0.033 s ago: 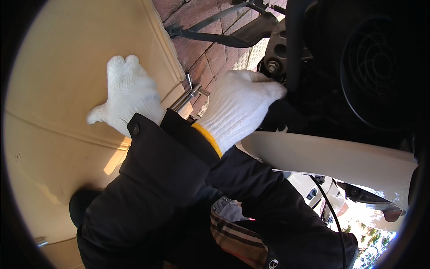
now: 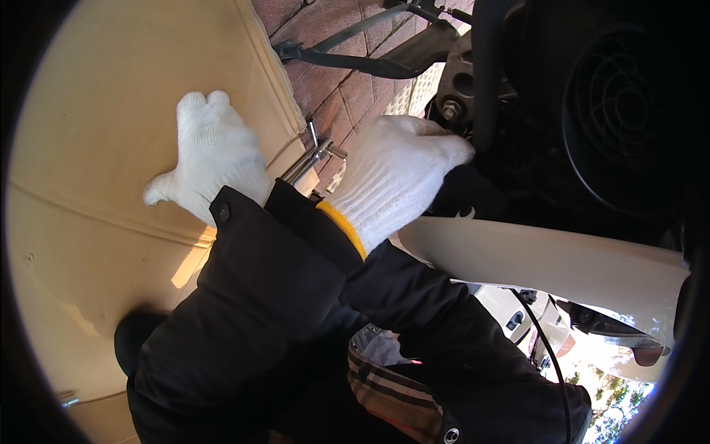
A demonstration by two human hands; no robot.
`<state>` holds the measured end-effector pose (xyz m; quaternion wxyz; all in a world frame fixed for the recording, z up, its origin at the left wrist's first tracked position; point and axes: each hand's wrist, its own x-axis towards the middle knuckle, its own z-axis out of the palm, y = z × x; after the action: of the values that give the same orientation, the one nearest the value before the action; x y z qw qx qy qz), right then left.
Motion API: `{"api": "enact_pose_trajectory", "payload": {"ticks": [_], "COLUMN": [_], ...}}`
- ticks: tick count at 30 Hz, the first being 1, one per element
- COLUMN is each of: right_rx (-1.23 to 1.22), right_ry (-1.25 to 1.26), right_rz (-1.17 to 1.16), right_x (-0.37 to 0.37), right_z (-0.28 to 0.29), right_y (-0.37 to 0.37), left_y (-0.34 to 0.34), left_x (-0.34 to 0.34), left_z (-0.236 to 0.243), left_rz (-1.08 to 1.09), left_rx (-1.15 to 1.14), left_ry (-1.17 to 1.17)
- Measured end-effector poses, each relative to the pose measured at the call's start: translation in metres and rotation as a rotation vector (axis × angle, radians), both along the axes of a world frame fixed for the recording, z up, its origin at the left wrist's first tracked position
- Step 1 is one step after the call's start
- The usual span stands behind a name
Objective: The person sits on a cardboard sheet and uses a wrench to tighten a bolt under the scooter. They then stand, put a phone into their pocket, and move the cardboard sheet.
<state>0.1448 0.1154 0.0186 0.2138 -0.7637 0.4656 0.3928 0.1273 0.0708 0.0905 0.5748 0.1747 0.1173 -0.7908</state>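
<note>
My left hand (image 2: 211, 159), in a white knit glove, lies flat with fingers together on a large tan cardboard sheet (image 2: 111, 111); it holds nothing. My right hand (image 2: 392, 174), in a white glove with a yellow cuff, reaches into the dark underside of a scooter, just below a metal nut (image 2: 448, 111). Its fingertips are hidden behind black parts, so what they touch cannot be made out. Several shiny metal tools (image 2: 319, 155) lie between my two hands at the cardboard's edge.
Red brick paving (image 2: 333, 81) runs beside the cardboard. A black stand (image 2: 370, 63) stretches across it. A round black grille (image 2: 629, 111) and a white curved body panel (image 2: 562, 263) sit to the right. My dark jacket sleeves fill the lower middle.
</note>
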Motion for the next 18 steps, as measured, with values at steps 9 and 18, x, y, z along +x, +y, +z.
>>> {"api": "enact_pose_trajectory", "payload": {"ticks": [9, 18], "right_rx": [0.049, 0.028], "right_ry": [0.034, 0.027], "right_rz": [-0.015, 0.037], "right_x": [-0.003, -0.004], "right_z": [-0.004, -0.006], "right_y": [-0.003, -0.001], "left_y": [-0.002, 0.001], "left_x": [0.023, 0.033], "left_z": [0.020, 0.051], "left_rz": [-0.108, -0.034], "left_rx": [-0.031, -0.033], "left_ry": [-0.004, -0.433]}}
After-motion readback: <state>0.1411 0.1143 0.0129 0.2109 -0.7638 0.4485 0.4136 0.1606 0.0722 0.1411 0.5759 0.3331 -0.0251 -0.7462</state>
